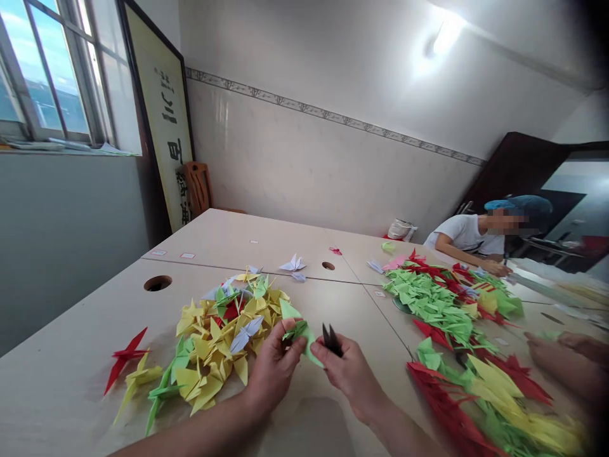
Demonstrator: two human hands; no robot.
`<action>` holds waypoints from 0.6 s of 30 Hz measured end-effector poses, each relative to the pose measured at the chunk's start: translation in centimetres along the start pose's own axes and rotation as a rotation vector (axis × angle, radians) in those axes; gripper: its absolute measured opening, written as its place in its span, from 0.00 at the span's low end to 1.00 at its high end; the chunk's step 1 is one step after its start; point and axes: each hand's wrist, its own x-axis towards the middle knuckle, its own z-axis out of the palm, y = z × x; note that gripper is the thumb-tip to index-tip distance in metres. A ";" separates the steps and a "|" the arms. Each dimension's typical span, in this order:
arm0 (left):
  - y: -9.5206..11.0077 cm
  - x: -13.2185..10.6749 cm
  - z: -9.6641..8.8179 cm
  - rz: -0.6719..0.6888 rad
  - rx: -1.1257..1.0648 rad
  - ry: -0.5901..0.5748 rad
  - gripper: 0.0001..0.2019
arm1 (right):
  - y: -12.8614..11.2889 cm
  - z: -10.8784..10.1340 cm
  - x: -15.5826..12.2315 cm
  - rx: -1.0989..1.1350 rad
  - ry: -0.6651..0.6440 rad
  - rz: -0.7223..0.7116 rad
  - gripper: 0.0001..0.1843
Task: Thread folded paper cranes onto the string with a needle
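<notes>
My left hand [273, 365] and my right hand [349, 371] meet over the table, both pinching one folded green paper piece [302, 333] between their fingertips. A small dark pointed thing [332, 339] sticks up from my right hand; I cannot make out what it is. Just left of my hands lies a heap of folded paper cranes [223, 333], mostly yellow with green, red and white ones.
A red crane [124, 358] lies apart at the left. Another heap of green, red and yellow cranes [457, 317] spreads along the right. A seated person [480, 235] works at the far right, and another person's hands [568, 358] rest at the right edge. Cable holes [157, 283] pierce the table.
</notes>
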 end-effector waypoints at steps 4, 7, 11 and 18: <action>0.5 0.2 -0.2 -0.170 -0.215 0.028 0.12 | 0.8 -0.1 -0.9 -0.006 -0.008 -0.121 0.22; 1.4 0.2 -0.2 -0.390 -0.428 -0.006 0.10 | 1.6 -0.6 -1.0 -0.083 0.001 -0.162 0.22; 1.9 0.1 -0.1 -0.583 -0.624 -0.032 0.06 | 1.7 -0.5 -1.3 -0.196 -0.045 -0.263 0.18; 1.6 0.1 -0.1 -0.588 -0.651 -0.043 0.05 | 1.6 -0.3 -1.4 -0.333 -0.031 -0.319 0.16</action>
